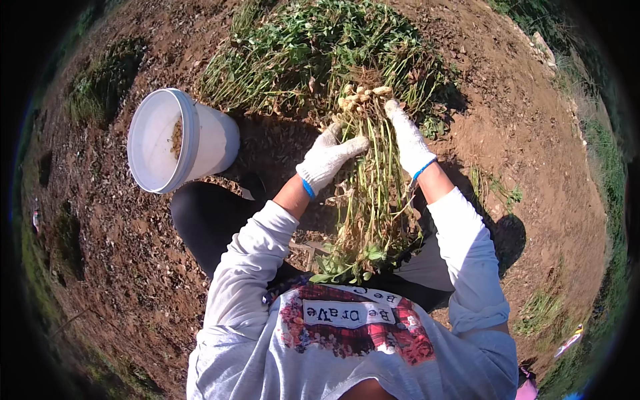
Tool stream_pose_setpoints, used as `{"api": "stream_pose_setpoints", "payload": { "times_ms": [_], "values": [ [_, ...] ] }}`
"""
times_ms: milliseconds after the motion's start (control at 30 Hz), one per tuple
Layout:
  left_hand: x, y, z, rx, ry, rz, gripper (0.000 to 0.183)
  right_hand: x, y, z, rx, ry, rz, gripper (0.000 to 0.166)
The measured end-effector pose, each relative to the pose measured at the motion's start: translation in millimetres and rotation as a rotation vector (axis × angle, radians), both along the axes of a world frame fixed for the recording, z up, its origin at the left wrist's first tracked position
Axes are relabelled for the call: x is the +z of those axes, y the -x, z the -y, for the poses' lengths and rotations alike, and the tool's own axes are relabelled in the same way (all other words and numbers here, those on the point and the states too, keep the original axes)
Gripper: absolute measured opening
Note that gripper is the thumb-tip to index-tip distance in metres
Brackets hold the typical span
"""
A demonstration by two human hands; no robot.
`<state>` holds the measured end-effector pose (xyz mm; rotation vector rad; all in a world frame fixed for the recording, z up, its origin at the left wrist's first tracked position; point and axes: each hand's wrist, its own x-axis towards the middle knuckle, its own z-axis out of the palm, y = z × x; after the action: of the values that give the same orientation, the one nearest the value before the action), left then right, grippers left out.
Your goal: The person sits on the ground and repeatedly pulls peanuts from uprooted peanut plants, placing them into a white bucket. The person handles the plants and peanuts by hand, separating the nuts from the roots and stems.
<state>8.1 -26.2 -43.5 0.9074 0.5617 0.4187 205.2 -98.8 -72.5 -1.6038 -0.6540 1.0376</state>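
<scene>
A bunch of uprooted peanut plants lies lengthwise before me, its leafy tops toward my lap and its roots pointing away. Pale peanut pods cluster at the root end. My left hand, in a white knit glove with a blue cuff edge, is at the left side of the stems, thumb extended across them. On the other side my right hand, gloved alike, has its fingertips against the bunch just below the pods. The finger undersides of both hands are hidden.
A white plastic bucket leans on its side at the left, some peanuts inside. Beyond my hands is a large heap of peanut plants. My bent leg lies between bucket and lap. Loose stems lie on the soil at right.
</scene>
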Motion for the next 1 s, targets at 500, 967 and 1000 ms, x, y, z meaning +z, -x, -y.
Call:
{"api": "stream_pose_setpoints", "payload": {
  "times_ms": [500,967,1000],
  "values": [
    [-8,1,8,0.212,0.023,-0.125,0.038,10,5,9,0.259,-0.255,0.104,0.03],
    [-82,31,-48,0.407,-0.216,-0.551,0.024,26,-56,7,-0.16,0.049,-0.08,0.031],
    [-103,40,-63,0.462,-0.436,-0.688,0.024,28,-53,6,-0.214,0.074,0.067,0.033]
  ]
}}
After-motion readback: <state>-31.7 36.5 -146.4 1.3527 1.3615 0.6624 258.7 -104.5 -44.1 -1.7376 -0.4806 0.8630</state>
